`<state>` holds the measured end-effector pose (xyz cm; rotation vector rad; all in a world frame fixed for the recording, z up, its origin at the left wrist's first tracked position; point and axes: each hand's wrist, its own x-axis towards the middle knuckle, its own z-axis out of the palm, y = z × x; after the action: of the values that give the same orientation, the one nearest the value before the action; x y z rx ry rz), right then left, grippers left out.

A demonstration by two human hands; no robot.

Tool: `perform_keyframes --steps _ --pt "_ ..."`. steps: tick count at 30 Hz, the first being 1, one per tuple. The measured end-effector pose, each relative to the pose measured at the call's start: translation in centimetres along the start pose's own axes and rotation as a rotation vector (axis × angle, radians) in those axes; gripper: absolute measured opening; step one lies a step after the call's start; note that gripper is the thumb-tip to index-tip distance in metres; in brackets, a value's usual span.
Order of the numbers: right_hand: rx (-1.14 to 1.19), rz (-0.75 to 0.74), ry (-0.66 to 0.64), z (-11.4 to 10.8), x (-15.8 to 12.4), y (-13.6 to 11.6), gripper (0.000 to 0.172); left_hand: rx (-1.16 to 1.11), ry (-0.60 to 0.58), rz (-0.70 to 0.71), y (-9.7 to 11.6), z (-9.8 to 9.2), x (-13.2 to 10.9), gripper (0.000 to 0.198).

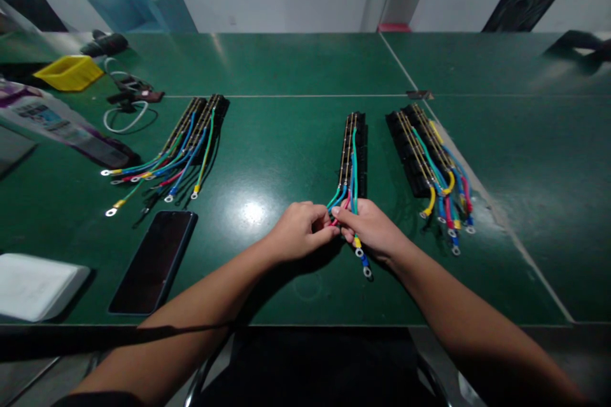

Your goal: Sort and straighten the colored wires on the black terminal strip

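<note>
In front of me a black terminal block point(361, 152) with brass-coloured strips lies on the green table, its coloured wires point(354, 172) running toward me. My right hand point(370, 226) is closed around those wires, thumb on top. Below it stick out two ring lugs, one with a yellow sleeve point(358, 247) and one with a blue sleeve point(366, 267). My left hand point(305, 229) pinches at the wires just left of the right hand, fingertips close to a red wire. What lies between the fingertips is partly hidden.
Pairs of similar wired blocks lie at the right point(415, 146) and left point(203, 127). A phone point(153, 264), a white box-shaped object point(41, 286), a printed plastic package point(62, 121), a yellow bin point(70, 73) and a white cable point(125, 119) occupy the left side.
</note>
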<state>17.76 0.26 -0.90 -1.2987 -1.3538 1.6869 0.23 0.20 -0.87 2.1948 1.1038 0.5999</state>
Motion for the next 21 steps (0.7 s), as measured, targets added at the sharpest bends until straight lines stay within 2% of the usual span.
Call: perform_keyframes --steps 14,21 --pt "0.0 0.0 0.017 -0.03 0.03 0.2 0.023 -0.095 0.002 -0.054 0.0 0.02 -0.01 0.025" --pt "-0.007 -0.016 0.005 -0.11 0.09 0.41 0.027 -0.065 0.009 -0.059 0.14 0.05 0.11 0.025"
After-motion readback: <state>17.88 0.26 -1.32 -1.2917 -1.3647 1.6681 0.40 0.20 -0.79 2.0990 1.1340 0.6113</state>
